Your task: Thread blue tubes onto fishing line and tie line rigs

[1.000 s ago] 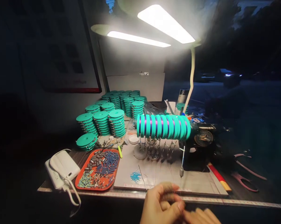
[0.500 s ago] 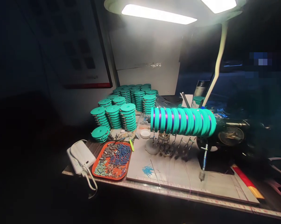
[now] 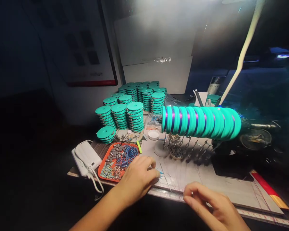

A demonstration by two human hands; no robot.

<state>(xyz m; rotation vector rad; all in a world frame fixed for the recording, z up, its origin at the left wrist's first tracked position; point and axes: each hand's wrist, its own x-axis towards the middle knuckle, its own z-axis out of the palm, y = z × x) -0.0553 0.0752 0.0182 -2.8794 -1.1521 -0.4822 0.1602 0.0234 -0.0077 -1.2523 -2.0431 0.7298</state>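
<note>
- Orange tray [image 3: 101, 168] of small parts sits on the tabletop, at about 10 o'clock from the left hand and just beside it
- Left hand [image 3: 142, 175] reaches in palm down, fingers curled and thumb near the index finger; whether anything is pinched there I cannot tell
- Thin blue pieces [image 3: 161, 173] lie on the pale board [image 3: 243, 192] at about 3 o'clock from that hand, right by its fingertips and partly hidden by them; the left hand is clearly the nearer one, though contact is uncertain
- Slim metal rod [image 3: 165, 177] lies just beyond the pieces, its long axis running from 11 to 5 o'clock, between the two hands
- Row of green spools [image 3: 201, 123] stretches from 9 to 3 o'clock, raised above the board, at roughly 12 o'clock from the right hand
- Right hand [image 3: 210, 203] is loosely curled, thumb and index tips close together; I cannot tell whether they hold a thread; the pieces lie at about 10 o'clock from it
</note>
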